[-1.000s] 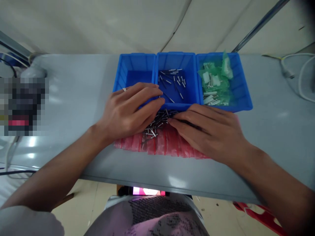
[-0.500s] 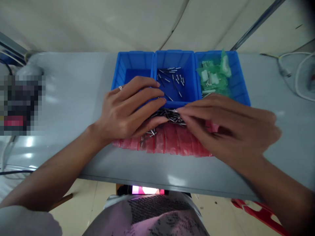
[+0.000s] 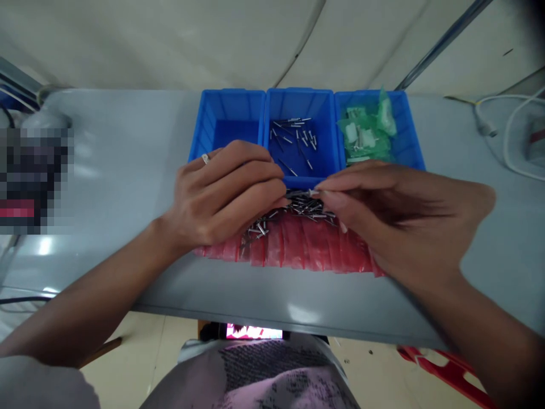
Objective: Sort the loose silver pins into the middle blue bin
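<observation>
On the grey counter [image 3: 110, 170] lies a row of red bags [image 3: 306, 250], and on it a pile of small metal pins [image 3: 293, 207]. The left hand [image 3: 221, 193] rests curled on the left part of the pile, its grip narrow, fingertips touching the pins. The right hand [image 3: 395, 216] has thumb and forefinger pinched together at the pile's top edge; I cannot tell whether a pin is between them. Just behind stand three blue bins [image 3: 327, 108]; the middle one holds some loose pins, the right one green bags [image 3: 366, 133].
</observation>
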A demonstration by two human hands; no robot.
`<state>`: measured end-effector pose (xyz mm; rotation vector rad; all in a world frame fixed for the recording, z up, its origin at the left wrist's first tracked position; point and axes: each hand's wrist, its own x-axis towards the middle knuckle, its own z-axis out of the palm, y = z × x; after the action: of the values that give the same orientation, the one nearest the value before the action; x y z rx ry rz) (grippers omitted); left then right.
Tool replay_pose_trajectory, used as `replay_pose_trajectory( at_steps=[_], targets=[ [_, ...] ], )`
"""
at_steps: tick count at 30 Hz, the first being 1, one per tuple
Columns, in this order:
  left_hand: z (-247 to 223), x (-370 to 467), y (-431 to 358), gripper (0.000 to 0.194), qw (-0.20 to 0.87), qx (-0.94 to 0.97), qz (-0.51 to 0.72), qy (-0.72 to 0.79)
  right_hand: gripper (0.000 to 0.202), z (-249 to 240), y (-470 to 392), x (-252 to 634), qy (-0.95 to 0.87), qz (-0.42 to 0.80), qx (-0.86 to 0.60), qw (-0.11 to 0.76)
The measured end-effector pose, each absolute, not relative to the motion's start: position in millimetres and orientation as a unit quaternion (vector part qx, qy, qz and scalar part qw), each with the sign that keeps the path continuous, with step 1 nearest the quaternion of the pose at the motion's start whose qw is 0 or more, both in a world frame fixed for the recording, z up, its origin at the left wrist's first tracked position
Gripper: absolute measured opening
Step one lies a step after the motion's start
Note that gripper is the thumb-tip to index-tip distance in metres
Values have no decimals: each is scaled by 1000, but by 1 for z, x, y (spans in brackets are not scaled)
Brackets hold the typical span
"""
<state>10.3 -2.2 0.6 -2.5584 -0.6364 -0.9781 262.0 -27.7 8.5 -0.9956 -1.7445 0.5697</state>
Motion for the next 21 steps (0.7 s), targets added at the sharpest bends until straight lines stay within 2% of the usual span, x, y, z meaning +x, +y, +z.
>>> replay_pose_trajectory(
  at_steps=[3, 8, 11, 14, 16, 19, 21],
  targets=[
    [0, 9, -2, 5, 167, -897, -349, -215, 18, 6, -28, 262, -733, 255, -395, 491],
    [-1, 11, 0, 13, 144, -893, -369, -213, 18, 9, -30, 263, -738, 240, -407, 482],
    [-3, 11, -1, 3, 138, -891, -367, -228, 18, 10, -31, 264, -743, 265, -393, 473],
    [-3, 10, 0, 19, 141, -892, -365, -228, 15, 11, -31, 263, -734, 240, -429, 468],
    [-3, 9, 2, 23, 148, -886, -369, -239, 16, 12, -30, 262, -696, 233, -474, 486],
    [-2, 8, 3, 28, 167, -877, -364, -265, 28, 15, -29, 261, -649, 310, -452, 527],
    [-2, 8, 4, 27, 174, -879, -354, -269, 34, 16, -28, 263, -695, 299, -416, 505]
  ],
)
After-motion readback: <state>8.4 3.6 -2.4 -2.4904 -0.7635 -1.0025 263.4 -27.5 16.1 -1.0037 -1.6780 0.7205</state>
